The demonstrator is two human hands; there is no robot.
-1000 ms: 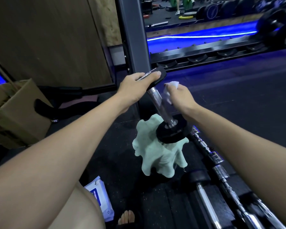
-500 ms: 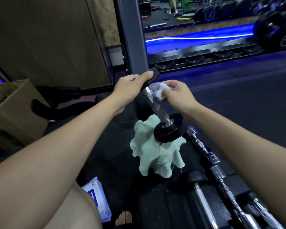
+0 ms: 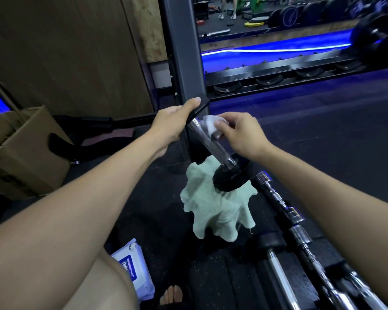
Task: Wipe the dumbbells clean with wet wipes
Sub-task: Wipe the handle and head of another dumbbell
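Observation:
A dumbbell [image 3: 215,148] with a chrome handle and black ends stands tilted, its lower end [image 3: 231,177] resting on a pale green cloth [image 3: 215,209] on the floor. My left hand [image 3: 170,124] grips its upper black end [image 3: 202,105]. A white wet wipe [image 3: 211,126] is pinched in my right hand [image 3: 240,135] and pressed against the upper part of the handle.
A wet wipes pack [image 3: 134,269] lies on the floor by my knee. More dumbbells [image 3: 278,260] and a chrome bar [image 3: 285,206] lie at the lower right. A cardboard box [image 3: 25,151] stands at left; a steel post [image 3: 184,52] and a rack [image 3: 278,72] rise behind.
My right hand has slid the wipe from beside the handle onto its upper part. The dumbbell stays tilted on the cloth in my left hand's grip.

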